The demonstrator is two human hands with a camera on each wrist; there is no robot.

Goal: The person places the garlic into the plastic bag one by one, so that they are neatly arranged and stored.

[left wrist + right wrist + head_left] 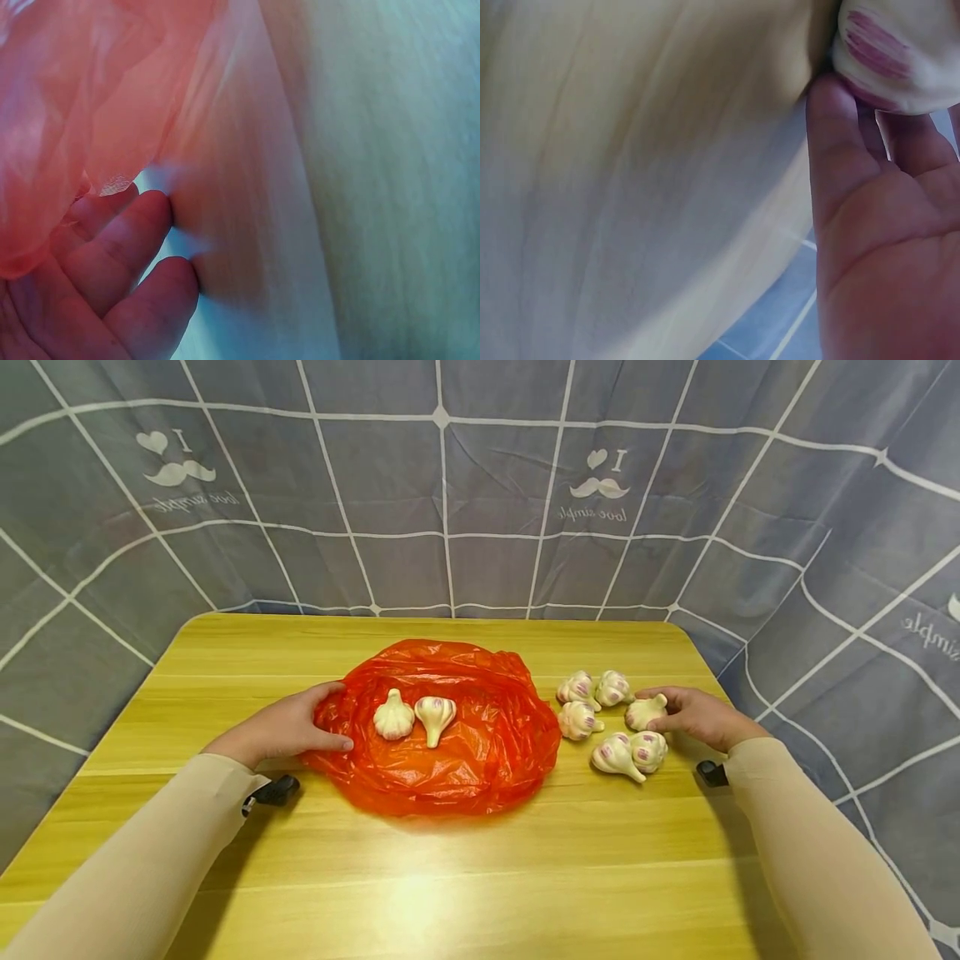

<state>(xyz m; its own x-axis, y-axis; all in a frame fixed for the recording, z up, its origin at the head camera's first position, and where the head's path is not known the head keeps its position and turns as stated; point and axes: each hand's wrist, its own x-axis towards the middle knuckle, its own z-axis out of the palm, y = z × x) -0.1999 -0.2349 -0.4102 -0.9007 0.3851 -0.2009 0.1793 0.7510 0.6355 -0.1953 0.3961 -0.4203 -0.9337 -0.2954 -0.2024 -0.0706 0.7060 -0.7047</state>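
Head view: the right hand (699,718) pinches a garlic bulb (643,712) right of the red bag (442,785); the left hand (291,724) rests, loosely spread, at its edge. A steadied rim and light pinch should serve best.

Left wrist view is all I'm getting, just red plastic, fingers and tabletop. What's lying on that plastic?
Observer: Two garlic bulbs lie side by side on the red plastic.
Operator: And what's the other hand doing?
Observer: The right hand has its thumb and fingers around a single bulb.
Operator: Any more near that one?
Observer: Yes, five other bulbs lie between that hand and the plastic.
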